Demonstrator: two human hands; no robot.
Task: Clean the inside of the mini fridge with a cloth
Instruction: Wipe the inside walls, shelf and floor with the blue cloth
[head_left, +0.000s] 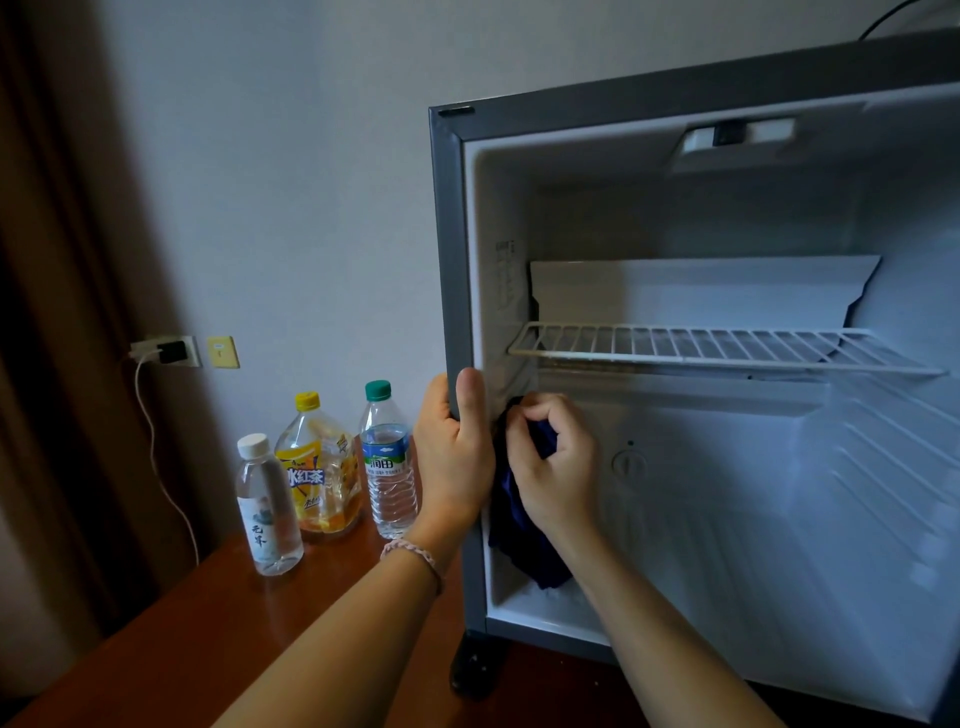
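The grey mini fridge (448, 249) stands open on a wooden table, its white inside bare except for a wire shelf (717, 345) halfway up. My left hand (453, 447) grips the fridge's left front edge, thumb on the inner side. My right hand (553, 462) is inside the lower compartment and holds a dark blue cloth (514, 525) against the left inner wall, just below the shelf. The cloth hangs down from my fingers towards the fridge floor.
Three plastic bottles stand on the wooden table (171, 639) left of the fridge: a clear one with a white cap (267, 506), a yellow tea bottle (319, 467) and a water bottle with a green cap (387, 462). A charger and cable (161, 353) hang from the wall socket.
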